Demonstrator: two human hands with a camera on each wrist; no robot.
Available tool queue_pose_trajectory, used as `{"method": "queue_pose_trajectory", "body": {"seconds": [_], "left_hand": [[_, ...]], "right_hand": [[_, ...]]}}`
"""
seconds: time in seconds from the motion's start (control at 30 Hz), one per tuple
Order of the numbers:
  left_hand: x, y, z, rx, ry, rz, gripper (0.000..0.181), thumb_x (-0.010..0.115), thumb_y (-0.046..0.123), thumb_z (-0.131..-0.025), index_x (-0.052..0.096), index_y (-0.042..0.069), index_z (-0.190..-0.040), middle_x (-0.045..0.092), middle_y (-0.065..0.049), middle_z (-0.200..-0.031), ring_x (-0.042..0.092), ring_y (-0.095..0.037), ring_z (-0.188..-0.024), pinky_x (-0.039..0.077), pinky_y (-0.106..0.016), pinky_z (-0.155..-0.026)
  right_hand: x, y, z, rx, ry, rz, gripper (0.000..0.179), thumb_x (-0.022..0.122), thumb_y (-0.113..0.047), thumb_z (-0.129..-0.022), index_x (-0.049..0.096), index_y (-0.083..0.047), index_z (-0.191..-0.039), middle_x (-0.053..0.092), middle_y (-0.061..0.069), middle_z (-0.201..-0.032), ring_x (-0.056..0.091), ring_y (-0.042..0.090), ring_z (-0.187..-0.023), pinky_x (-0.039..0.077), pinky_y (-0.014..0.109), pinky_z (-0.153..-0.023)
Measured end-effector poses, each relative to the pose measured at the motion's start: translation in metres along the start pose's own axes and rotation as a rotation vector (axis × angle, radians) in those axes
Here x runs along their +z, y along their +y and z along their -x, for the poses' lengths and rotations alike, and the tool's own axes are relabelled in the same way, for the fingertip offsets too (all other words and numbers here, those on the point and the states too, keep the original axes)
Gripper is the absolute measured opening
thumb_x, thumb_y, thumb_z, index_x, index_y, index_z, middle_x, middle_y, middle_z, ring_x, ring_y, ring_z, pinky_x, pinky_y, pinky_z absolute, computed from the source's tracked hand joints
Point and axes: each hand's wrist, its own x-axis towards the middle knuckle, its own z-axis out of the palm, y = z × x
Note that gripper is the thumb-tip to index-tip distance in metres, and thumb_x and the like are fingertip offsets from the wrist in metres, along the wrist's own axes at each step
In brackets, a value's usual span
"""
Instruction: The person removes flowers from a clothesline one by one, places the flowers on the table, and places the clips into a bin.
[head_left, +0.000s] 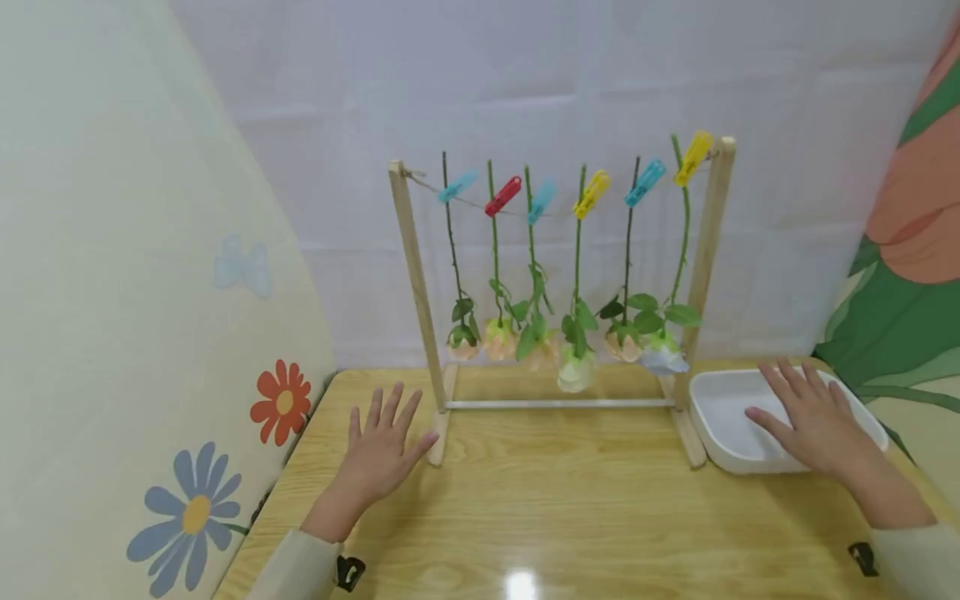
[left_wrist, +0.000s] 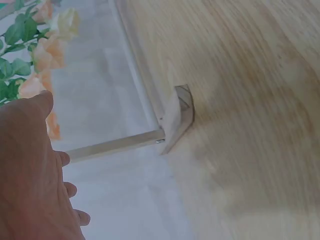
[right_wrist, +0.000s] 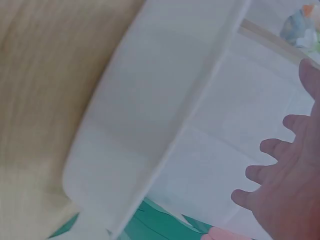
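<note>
Several roses hang upside down by their stems from a string on a wooden rack (head_left: 417, 283). Clothespins in blue (head_left: 645, 183), red (head_left: 502, 197) and yellow (head_left: 592, 194) grip the stems. Peach (head_left: 500, 340), white (head_left: 576, 372) and pale blue (head_left: 663, 360) blooms hang over the rack's lower bar. With fingers spread, my left hand (head_left: 378, 457) hovers beside the rack's left foot (head_left: 439, 437), holding nothing. My right hand (head_left: 813, 425), also spread and holding nothing, is over the white basin (head_left: 708, 425); the right wrist view shows its fingers apart from the basin wall (right_wrist: 135, 100).
The rack stands toward the back of a wood-grain table (head_left: 555, 500). Behind it hangs a white cloth (head_left: 570, 67). Panels with a red painted flower (head_left: 281, 402) and large green leaves (head_left: 900, 325) flank the table on the left and right.
</note>
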Motion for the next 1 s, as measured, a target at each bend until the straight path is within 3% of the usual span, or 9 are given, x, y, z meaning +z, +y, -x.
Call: {"method": "queue_pose_trajectory", "body": {"seconds": [0.17,0.43,0.73,1.0], "left_hand": [[-0.008,0.011,-0.001,0.026,0.025,0.007,0.075,0.045,0.057,-0.103,0.026,0.013,-0.162,0.012,-0.019,-0.168,0.001,-0.046,-0.153,-0.001,-0.074,-0.115],[-0.012,0.025,-0.004,0.037,0.01,0.026,0.076,0.042,0.059,-0.103,0.024,0.015,-0.162,0.008,-0.016,-0.169,-0.003,-0.043,-0.154,-0.004,-0.072,-0.116],[-0.017,0.036,-0.006,0.057,0.044,0.003,0.073,0.043,0.058,-0.104,0.026,0.017,-0.162,0.007,-0.014,-0.17,-0.004,-0.041,-0.155,-0.004,-0.071,-0.117],[-0.021,0.046,-0.01,0.085,0.069,0.011,0.074,0.042,0.059,-0.104,0.023,0.02,-0.163,0.007,-0.013,-0.17,-0.004,-0.037,-0.156,-0.004,-0.069,-0.118]], "right_hand": [[-0.011,-0.004,-0.003,-0.029,0.038,-0.005,0.077,0.052,-0.044,-0.104,0.02,-0.003,-0.16,0.021,0.038,-0.157,0.007,0.06,-0.146,0.009,0.08,-0.108],[-0.023,-0.012,-0.002,-0.033,0.034,-0.008,0.078,0.053,-0.043,-0.104,0.016,-0.005,-0.162,0.017,0.036,-0.16,0.005,0.058,-0.148,0.01,0.08,-0.108],[-0.034,-0.025,-0.004,-0.03,0.037,-0.024,0.077,0.051,-0.043,-0.105,0.016,-0.005,-0.162,0.012,0.035,-0.162,0.003,0.056,-0.149,0.0,0.075,-0.114],[-0.043,-0.033,-0.009,-0.064,0.093,-0.031,0.075,0.053,-0.039,-0.105,0.018,-0.003,-0.161,0.014,0.04,-0.159,0.006,0.056,-0.149,0.005,0.076,-0.114]]}}
